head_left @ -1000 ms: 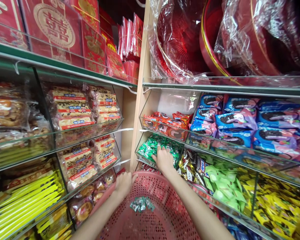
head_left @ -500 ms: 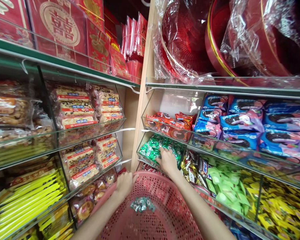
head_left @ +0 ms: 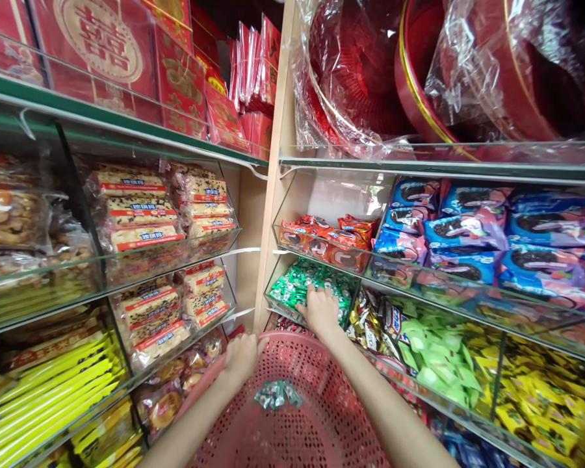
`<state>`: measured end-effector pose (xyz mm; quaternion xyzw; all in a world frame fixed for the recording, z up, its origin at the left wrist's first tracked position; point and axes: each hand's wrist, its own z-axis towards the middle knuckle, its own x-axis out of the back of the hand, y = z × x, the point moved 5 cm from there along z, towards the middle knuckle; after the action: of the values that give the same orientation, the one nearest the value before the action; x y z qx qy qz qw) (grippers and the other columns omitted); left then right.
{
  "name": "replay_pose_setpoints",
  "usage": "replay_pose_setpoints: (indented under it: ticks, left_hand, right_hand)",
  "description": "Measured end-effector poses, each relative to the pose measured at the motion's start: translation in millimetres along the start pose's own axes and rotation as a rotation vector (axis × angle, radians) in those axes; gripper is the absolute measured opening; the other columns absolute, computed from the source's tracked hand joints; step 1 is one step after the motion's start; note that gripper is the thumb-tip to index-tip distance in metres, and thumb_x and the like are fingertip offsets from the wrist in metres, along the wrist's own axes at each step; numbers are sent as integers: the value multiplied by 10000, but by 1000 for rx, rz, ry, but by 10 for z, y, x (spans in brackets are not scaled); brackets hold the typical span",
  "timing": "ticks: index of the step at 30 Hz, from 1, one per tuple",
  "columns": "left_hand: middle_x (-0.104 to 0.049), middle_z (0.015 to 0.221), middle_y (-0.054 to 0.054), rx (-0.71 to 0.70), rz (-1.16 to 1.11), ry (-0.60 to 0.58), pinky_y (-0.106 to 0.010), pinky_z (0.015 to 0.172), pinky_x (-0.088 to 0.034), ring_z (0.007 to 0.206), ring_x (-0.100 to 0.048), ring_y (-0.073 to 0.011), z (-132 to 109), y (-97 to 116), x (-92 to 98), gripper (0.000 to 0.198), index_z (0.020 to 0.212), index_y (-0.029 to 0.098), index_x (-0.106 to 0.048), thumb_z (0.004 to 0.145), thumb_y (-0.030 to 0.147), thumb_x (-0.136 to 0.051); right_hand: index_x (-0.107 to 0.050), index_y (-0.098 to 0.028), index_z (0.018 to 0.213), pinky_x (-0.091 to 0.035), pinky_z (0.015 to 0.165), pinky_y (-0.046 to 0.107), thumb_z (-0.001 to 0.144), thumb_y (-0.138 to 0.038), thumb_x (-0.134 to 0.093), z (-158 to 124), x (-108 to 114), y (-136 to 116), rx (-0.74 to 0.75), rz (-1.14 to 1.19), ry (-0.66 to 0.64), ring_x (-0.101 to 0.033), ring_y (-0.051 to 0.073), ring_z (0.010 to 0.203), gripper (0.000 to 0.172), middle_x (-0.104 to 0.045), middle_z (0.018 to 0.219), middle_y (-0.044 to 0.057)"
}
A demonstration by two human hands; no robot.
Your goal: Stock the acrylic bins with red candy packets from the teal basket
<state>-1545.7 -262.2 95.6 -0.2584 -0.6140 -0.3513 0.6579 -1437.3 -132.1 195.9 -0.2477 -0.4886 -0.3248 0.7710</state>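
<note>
My left hand (head_left: 241,359) is closed around the rim of a pink perforated plastic basket (head_left: 316,361). A small pile of green-and-silver wrapped candies (head_left: 279,394) lies inside the basket. Beyond the basket, my right hand (head_left: 322,311) reaches into a clear shelf bin of green wrapped candies (head_left: 292,284). Its thumb is spread away from the other fingers, which point down among the candies. The fingertips are partly hidden, and no candy shows in the grasp.
Glass shelf fronts (head_left: 316,244) edge the bins. Red snack packs (head_left: 326,235) sit above the green candies, blue cookie packs (head_left: 463,231) to the right. Yellow wrapped candies (head_left: 546,396) fill a lower bin. Wrapped pastry bars (head_left: 141,208) stand left, beside a wooden post (head_left: 273,162).
My right hand has shifted slightly left and its fingers look more lowered into the green candies. The left hand still grips the basket. The view has turned slightly.
</note>
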Motion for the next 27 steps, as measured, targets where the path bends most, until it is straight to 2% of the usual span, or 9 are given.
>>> replay_pose_setpoints:
  ticks: [8,14,18,21,24,27]
  left_hand:
    - [-646,927,-129,-4,-4,-3,-319,693,-448,878,-609,-253,23,-20,-23,483,1071,159,-530,876,459,-205]
    - [-649,916,-129,-21,5,3,-322,681,-449,859,-615,-249,33,-14,-20,483,1036,164,-544,874,470,-207]
    - [-648,907,-133,-19,7,4,-324,678,-451,853,-614,-256,26,4,12,502,1043,161,-554,874,471,-198]
    - [-641,934,-139,-15,0,-9,-316,708,-446,885,-604,-246,24,14,25,498,1058,158,-549,875,468,-205]
    - [-638,949,-146,-5,-9,-21,-309,727,-442,893,-604,-236,30,9,20,490,1085,157,-533,875,466,-216]
    - [-645,936,-140,-20,-6,-6,-319,709,-450,877,-611,-244,40,5,16,475,1097,159,-520,875,459,-225]
  right_hand:
    - [-427,-112,1131,-344,775,365,722,-262,-549,41,5,-48,-48,43,-44,-509,281,997,452,-614,964,169]
    - [-451,-137,1105,-377,702,321,716,-298,-533,87,128,130,-94,156,-99,-552,259,934,429,-628,913,143]
    - [-510,-176,1063,-383,621,273,673,-354,-544,196,55,330,-182,396,-144,-583,210,813,430,-629,897,86]
    - [-556,-167,990,-368,558,236,625,-334,-573,256,-27,419,-235,648,-110,-562,160,693,402,-622,808,47]
    - [-582,-144,909,-332,475,206,585,-296,-595,255,-80,452,-340,929,-121,-495,105,547,358,-580,686,8]
    - [-581,-138,822,-269,402,186,589,-287,-588,229,-50,429,-377,1082,-167,-389,58,435,277,-506,590,-31]
